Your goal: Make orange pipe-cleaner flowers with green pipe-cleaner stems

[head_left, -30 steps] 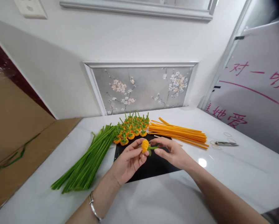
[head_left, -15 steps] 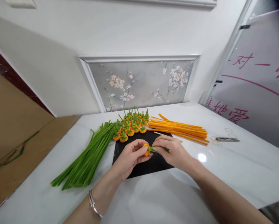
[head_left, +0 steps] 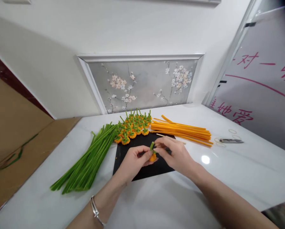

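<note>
A small orange pipe-cleaner pumpkin (head_left: 153,157) is pinched between the thumb and fingers of my left hand (head_left: 135,159), over the black mat. From its top a green pipe-cleaner stem (head_left: 152,146) sticks up. My right hand (head_left: 178,155) is closed at the pumpkin's right side, thumb and finger on the green pipe cleaner at the stem's base; the fingertips partly hide it. Beyond my hands, several finished orange pumpkins with green stems (head_left: 132,135) stand grouped at the mat's far edge.
Loose green pipe cleaners (head_left: 90,162) lie in a bundle on the left, orange pipe cleaners (head_left: 182,129) on the right. A thin pale stick (head_left: 160,135) rests on the black mat (head_left: 142,175). Small scissors (head_left: 231,141) and thin rings (head_left: 233,131) lie farther right on the white table (head_left: 252,171).
The pumpkin has turned so its green stem points up instead of toward my right hand. My right fingers have shifted from the stem's length to its base.
</note>
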`<action>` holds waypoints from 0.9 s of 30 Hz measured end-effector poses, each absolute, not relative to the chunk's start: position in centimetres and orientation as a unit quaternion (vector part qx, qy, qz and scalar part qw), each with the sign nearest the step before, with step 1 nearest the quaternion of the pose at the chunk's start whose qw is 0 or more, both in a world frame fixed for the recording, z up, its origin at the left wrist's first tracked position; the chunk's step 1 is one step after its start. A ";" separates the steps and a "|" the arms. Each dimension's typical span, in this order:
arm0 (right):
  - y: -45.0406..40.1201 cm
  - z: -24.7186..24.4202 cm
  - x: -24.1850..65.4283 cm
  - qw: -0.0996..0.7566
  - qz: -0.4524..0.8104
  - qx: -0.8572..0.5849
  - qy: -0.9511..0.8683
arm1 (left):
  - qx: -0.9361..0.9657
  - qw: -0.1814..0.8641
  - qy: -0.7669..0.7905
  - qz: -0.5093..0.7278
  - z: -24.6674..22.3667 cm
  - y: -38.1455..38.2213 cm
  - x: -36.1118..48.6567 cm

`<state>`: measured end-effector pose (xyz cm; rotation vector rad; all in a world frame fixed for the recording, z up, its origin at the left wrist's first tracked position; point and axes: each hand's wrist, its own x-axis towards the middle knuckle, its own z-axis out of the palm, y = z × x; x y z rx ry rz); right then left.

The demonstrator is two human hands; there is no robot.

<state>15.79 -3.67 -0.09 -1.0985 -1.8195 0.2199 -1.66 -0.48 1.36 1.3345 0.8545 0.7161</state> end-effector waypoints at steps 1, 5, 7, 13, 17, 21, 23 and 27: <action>-3.7 0.0 15.8 0.473 0.097 -0.464 -0.743 | 0.573 0.649 0.380 0.325 1.4 -0.5 -1.7; -4.1 0.2 15.8 0.379 0.060 -0.485 -0.786 | 0.544 0.633 0.398 0.380 1.4 -0.3 -1.8; -4.4 0.3 15.7 0.337 0.031 -0.485 -0.806 | 0.542 0.618 0.407 0.400 1.4 -0.3 -1.7; -4.7 0.3 15.5 0.287 0.002 -0.471 -0.834 | 0.549 0.605 0.407 0.410 1.0 -0.3 -1.6; -4.7 0.5 15.6 0.286 0.016 -0.472 -0.834 | 0.561 0.591 0.406 0.414 0.4 -0.2 -1.4; -4.6 0.7 15.7 0.302 0.044 -0.475 -0.825 | 0.560 0.585 0.394 0.435 0.1 -0.2 -1.3; -4.6 0.7 15.7 0.309 0.055 -0.476 -0.822 | 0.564 0.581 0.390 0.438 0.0 -0.2 -1.3; -4.4 0.6 15.8 0.339 0.083 -0.479 -0.805 | 0.581 0.583 0.378 0.423 0.3 -0.1 -1.6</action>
